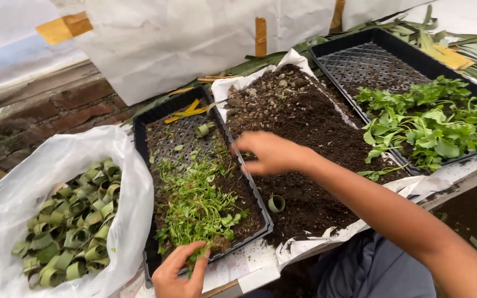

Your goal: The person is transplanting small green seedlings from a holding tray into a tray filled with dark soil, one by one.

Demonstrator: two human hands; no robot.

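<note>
Soft, even daylight fills the 1 view, bright and without hard shadows. The white sheet at top is near overexposed. The right hand is slightly motion-blurred; the soil and seedlings look fairly sharp.

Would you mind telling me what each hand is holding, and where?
The left hand pinches a seedling near its base; what the right hand holds cannot be told.
</note>
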